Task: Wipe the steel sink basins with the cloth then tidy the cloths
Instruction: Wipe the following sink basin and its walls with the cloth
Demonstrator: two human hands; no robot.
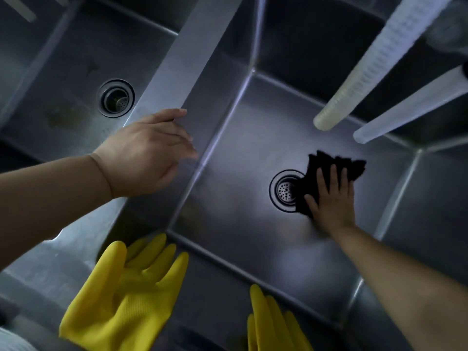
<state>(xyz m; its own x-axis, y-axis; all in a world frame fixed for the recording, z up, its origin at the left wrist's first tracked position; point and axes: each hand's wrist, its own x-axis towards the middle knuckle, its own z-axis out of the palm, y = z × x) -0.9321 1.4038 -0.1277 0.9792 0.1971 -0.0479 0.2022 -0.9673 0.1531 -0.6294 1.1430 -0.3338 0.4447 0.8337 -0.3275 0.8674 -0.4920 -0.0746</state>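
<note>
Two steel basins lie side by side, parted by a flat steel divider; no writing is readable anywhere. In the right basin, the right hand presses flat, fingers spread, on a crumpled black cloth overlapping the drain, its long axis running away from the drain. The left hand rests open on the divider. Left of the drain the floor is bare. Two yellow gloves drape the near rim.

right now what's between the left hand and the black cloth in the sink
In the head view, bare steel basin floor and the round drain lie between the left hand and the black cloth, which overlaps the drain's right edge.
</note>
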